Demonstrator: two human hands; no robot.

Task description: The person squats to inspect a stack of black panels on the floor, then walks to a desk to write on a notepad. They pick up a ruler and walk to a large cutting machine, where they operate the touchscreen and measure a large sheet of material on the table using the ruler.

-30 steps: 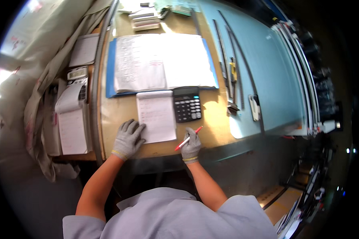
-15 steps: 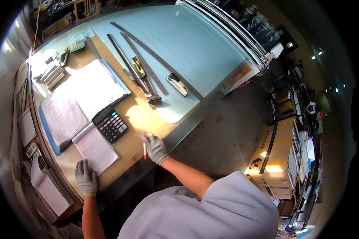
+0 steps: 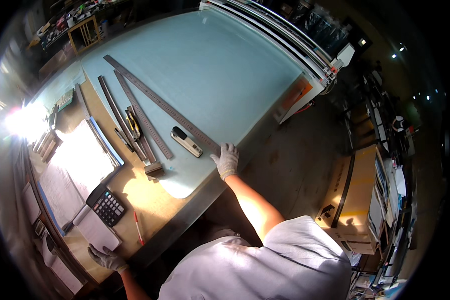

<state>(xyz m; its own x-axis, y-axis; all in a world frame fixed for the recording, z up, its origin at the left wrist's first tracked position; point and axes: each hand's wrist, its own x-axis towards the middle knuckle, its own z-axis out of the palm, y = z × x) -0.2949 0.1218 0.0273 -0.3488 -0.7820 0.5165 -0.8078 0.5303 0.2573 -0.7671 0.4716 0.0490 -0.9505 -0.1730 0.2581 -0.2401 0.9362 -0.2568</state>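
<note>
My right hand [image 3: 227,161], in a grey knit glove, is at the table edge with thumb and fingers apart. It touches or almost touches the near end of a long steel ruler [image 3: 160,102]; the exact contact is hard to see. My left hand [image 3: 107,259], gloved too, lies with spread fingers at the near edge of an open notepad [image 3: 98,231]. A black calculator [image 3: 106,206] sits beside the pad. Right of them lies a red and white pen [image 3: 138,227]. A stapler [image 3: 186,142] is left of the long ruler, with a shorter steel ruler [image 3: 142,114] farther left.
Yellow-handled cutter [image 3: 133,125], dark metal bars [image 3: 111,102] and a small dark block [image 3: 154,170] lie mid-table. Open papers in a blue folder [image 3: 60,187] are at left. A machine with rails [image 3: 285,42] borders the table's far right; a cardboard box [image 3: 352,195] stands right.
My right hand has let go of the pen, now lying on the table, and moved forward and right to the long ruler's end. My left hand stays by the notepad; the view has shifted.
</note>
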